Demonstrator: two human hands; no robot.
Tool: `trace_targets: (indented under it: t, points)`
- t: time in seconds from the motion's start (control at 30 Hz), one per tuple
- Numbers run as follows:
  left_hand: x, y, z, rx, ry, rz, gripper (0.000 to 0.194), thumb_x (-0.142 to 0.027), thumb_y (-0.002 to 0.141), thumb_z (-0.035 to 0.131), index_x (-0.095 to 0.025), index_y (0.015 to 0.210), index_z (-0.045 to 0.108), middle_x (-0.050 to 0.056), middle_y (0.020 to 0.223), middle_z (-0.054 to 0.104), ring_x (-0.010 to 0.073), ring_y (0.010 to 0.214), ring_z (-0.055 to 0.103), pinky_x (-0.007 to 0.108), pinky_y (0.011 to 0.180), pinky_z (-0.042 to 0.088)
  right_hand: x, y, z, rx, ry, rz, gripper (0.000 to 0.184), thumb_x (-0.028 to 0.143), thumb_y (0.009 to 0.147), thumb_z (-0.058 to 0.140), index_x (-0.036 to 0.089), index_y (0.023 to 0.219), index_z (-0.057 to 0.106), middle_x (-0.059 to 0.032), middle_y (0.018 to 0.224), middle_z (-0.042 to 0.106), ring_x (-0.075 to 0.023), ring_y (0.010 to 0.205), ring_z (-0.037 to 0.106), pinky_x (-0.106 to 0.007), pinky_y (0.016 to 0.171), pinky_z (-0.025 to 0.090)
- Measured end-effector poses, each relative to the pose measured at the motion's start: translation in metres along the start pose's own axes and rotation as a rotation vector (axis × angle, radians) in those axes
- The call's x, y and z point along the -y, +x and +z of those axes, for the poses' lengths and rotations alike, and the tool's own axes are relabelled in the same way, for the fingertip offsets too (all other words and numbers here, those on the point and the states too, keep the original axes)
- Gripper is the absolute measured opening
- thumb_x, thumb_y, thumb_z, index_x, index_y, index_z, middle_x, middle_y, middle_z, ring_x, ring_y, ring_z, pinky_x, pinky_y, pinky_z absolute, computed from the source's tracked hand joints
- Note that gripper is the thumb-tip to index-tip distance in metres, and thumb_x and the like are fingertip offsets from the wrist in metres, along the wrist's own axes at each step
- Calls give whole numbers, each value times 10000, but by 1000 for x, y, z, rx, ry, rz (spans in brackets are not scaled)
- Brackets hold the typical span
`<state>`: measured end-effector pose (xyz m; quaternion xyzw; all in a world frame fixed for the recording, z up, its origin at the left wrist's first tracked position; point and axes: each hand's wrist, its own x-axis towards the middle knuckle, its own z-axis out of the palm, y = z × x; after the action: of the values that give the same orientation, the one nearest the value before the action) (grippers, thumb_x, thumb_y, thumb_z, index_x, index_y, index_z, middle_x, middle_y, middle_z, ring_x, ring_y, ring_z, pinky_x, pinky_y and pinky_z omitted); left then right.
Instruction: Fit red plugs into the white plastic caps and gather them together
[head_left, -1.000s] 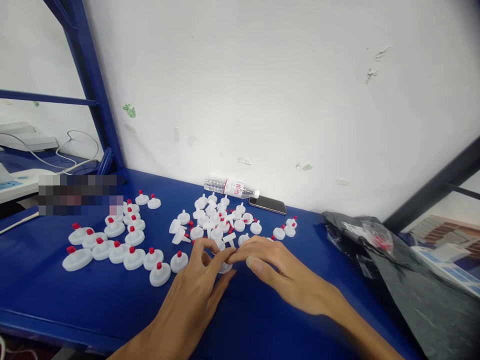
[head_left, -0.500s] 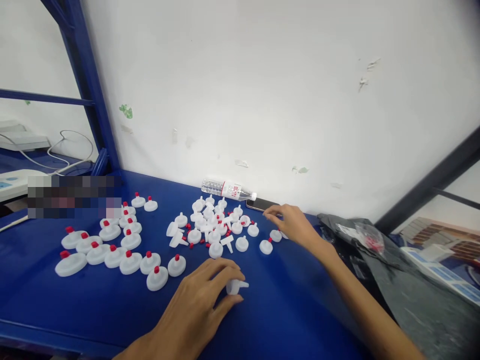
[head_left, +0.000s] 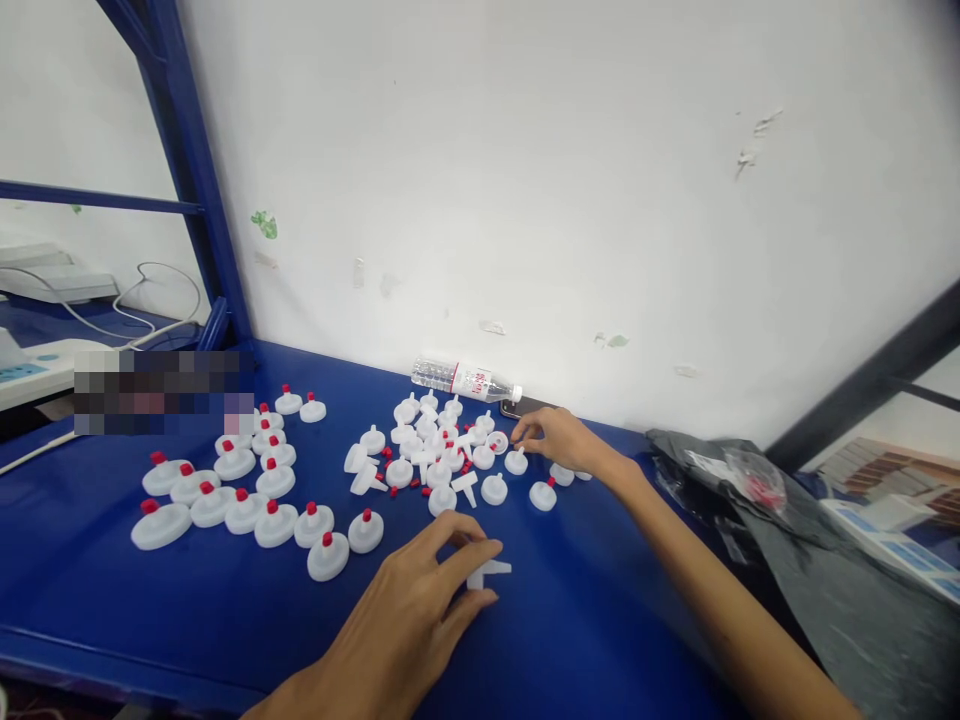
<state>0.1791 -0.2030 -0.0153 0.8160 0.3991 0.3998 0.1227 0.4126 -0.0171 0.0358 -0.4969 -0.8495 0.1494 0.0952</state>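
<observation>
In the lower middle, my left hand (head_left: 412, 600) grips a white nozzle cap (head_left: 478, 578) between thumb and fingers, its thin spout pointing right. My right hand (head_left: 555, 438) is at the right edge of a pile of white nozzle caps (head_left: 426, 428). Its fingers are bent together just above one white nozzle cap (head_left: 516, 462); anything between the fingertips is hidden. Small red tip caps (head_left: 395, 491) lie scattered among the pile. To the left stand several white nozzle caps with red tips (head_left: 244, 512), and another red-tipped one (head_left: 543, 495) sits below my right hand.
A clear plastic bottle (head_left: 466, 380) lies along the wall, beside a dark phone (head_left: 525, 406) partly behind my right hand. Dark plastic bags (head_left: 780, 530) cover the right side of the blue table (head_left: 600, 620). A white power strip (head_left: 45, 368) is at far left.
My right hand has moved left and slightly down, toward the pile's right edge. My left hand still holds the nozzle cap. The whole view has shifted slightly.
</observation>
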Motion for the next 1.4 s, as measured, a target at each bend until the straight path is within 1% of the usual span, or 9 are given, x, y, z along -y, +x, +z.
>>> trace_targets:
  t: [0.13,0.23,0.4,0.53,0.67,0.87,1.03,1.27,1.4]
  points:
    - [2,0,1,-8,-2,17,384,-55,877,695,-224,1220,668,40,1152,662,94,607,630,261,646,617,-3,1,2,-35,32,-12,80,166,845,717,232,836,761,-2,856,807,-189,840,750,-292,823,525]
    - [3,0,1,-16,-17,15,325,-108,921,666,-230,1222,665,39,1154,665,91,601,628,257,651,616,-2,-6,-6,-116,49,-12,63,207,867,709,236,822,742,-14,893,803,-211,872,743,-319,818,526]
    - [0,-1,0,-15,-49,-52,254,-201,969,641,-280,1210,655,1,1185,699,74,548,600,223,602,587,9,-41,-26,-259,129,1,68,286,923,671,245,930,726,-14,1003,800,-206,982,737,-312,847,536]
    - [-2,-3,-2,-17,6,-92,216,-289,1007,589,-298,1218,633,-25,1143,737,85,490,565,237,544,556,29,-73,-24,-316,273,-31,196,400,936,678,289,1075,759,-1,1023,797,-208,955,737,-321,824,538]
    - [-2,-5,-2,-14,77,-171,204,-370,1022,553,-295,1200,615,-31,1084,765,110,461,568,280,560,549,59,-91,-9,-271,506,-117,170,422,902,728,280,957,805,-10,1018,802,-213,959,731,-314,839,542]
    - [0,-1,-3,18,92,-204,122,-364,1014,556,-297,1105,604,-67,911,744,128,458,565,280,561,502,94,-94,18,-97,715,-186,74,309,856,789,252,897,813,8,904,803,-159,846,725,-256,792,542]
    - [-4,-1,-5,35,58,-234,55,-317,1006,561,-285,1049,575,-65,867,727,172,685,708,268,621,503,95,-94,27,-102,767,-175,64,298,834,807,249,874,815,2,861,798,-164,802,718,-267,755,547]
    - [-4,-3,-6,-11,98,-247,80,-340,1026,525,-300,1091,548,-76,865,728,185,747,744,276,617,504,89,-96,20,-182,696,-186,134,375,911,731,294,971,820,-9,979,798,-200,895,716,-321,802,534]
    - [-3,-2,-6,-43,138,-240,119,-371,1036,503,-301,1127,533,-82,829,723,184,679,731,280,587,493,86,-98,13,-106,573,-254,177,371,963,676,341,1071,813,3,1019,787,-183,922,702,-312,821,516]
